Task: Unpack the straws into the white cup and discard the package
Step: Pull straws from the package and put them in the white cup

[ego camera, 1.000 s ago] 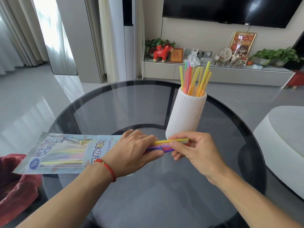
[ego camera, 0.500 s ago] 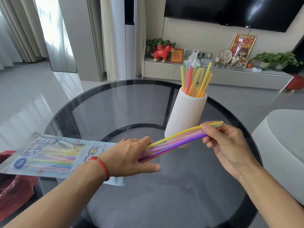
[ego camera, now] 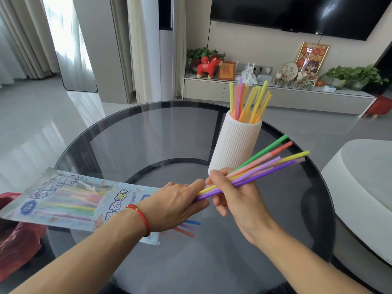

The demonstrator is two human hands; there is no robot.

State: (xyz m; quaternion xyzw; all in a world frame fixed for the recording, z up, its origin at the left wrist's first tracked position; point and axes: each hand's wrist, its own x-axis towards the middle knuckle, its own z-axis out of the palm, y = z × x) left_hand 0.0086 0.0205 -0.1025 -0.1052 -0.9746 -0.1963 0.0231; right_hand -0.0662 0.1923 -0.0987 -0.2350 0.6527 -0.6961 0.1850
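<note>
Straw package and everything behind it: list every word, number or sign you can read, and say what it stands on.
"40" in a blue round badge, at the far left end of the straw package.
"HYGIENIC", small and sideways, on the package beside the left hand.
Large blue Chinese characters on the package: there, but too distorted to read.
Framed red plaque on the TV cabinet: one gold character, too blurred.
Gold-framed picture and round plaque: characters too small.

The white cup (ego camera: 234, 145) stands just beyond the right hand (ego camera: 233, 194), its mouth crowded with upright straws (ego camera: 248, 100). The package (ego camera: 70, 200) covers the tabletop's (ego camera: 148, 134) left edge; bare glass lies between and behind them.
</note>
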